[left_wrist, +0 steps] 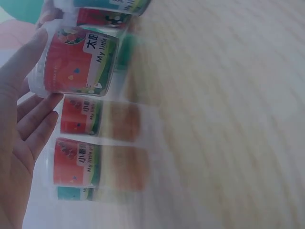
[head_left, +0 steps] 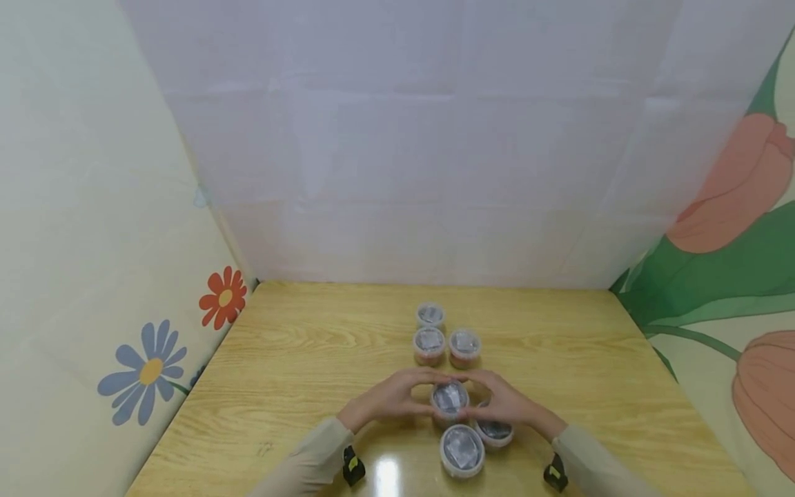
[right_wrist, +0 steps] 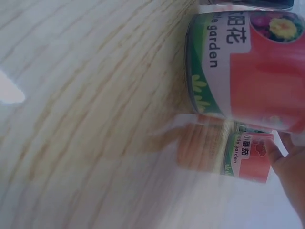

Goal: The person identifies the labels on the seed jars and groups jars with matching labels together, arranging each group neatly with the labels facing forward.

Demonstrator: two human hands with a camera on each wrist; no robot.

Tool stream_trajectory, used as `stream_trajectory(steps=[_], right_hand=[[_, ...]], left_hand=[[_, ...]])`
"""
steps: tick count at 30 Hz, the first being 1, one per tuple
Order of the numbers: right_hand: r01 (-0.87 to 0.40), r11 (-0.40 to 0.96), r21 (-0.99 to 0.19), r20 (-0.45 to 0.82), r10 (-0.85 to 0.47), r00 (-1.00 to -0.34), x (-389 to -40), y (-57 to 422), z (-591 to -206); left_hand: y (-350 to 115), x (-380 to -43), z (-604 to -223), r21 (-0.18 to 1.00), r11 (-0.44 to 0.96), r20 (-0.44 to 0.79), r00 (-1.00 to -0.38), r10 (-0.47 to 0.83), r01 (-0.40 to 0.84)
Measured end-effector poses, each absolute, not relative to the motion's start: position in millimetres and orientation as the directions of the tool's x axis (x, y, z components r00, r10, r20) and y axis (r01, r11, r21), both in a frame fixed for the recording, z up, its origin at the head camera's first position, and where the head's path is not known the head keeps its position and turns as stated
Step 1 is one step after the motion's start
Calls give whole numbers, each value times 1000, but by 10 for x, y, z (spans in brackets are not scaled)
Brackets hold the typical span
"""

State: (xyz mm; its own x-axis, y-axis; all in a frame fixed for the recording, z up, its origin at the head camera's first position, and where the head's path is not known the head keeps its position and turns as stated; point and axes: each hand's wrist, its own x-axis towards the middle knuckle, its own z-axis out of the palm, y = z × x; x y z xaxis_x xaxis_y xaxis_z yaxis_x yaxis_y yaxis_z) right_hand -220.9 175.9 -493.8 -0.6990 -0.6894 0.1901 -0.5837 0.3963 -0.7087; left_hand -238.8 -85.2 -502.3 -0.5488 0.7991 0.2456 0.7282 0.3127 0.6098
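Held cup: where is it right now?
In the head view, the held cup is low, slightly right of centre, between the left hand and right hand, just behind the frontmost cup.

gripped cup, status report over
Left hand and right hand around gripped cup. Close by: nearer cup, plus side cup partly hidden by right hand.
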Motion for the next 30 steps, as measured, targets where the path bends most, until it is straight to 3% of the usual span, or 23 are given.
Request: stream_trajectory(steps=[10, 18, 30], right_hand=[[-542, 376, -752, 198, -655, -729, -2247, 1712, -4927], [-555, 353, -753, 230, -649, -725, -2302, 1681, -4869], [-499, 353, -791, 199, -623, -757, -2314, 1587, -4632]], left_hand=[[-872, -2452, -4945, 629, 248, 318, -535, 782, 737], [-855, -2454, -4921, 780, 169, 285, -583, 761, 602], [-867, -2445, -4915, 822, 199, 275, -677, 683, 534]])
